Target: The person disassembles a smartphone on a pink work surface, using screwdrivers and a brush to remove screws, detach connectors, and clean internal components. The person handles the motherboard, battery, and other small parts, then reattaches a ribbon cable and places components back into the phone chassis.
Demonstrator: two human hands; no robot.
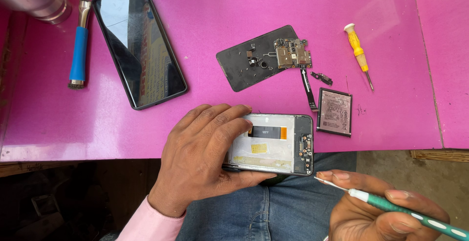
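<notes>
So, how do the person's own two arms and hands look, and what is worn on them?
Both hands are bare, with no gloves, rings or watch visible. The left hand comes out of a light pink long sleeve that ends at the wrist. The right hand shows only up to the wrist at the frame's lower edge, so no sleeve can be seen there.

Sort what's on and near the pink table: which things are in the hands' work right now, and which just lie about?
In hand:
- opened phone frame, gripped by the left hand
- green-handled tool, in the right hand

Lying about:
- circuit board on the black back cover
- battery
- flex cable
- yellow screwdriver
- intact black phone
- blue-handled tool
</notes>
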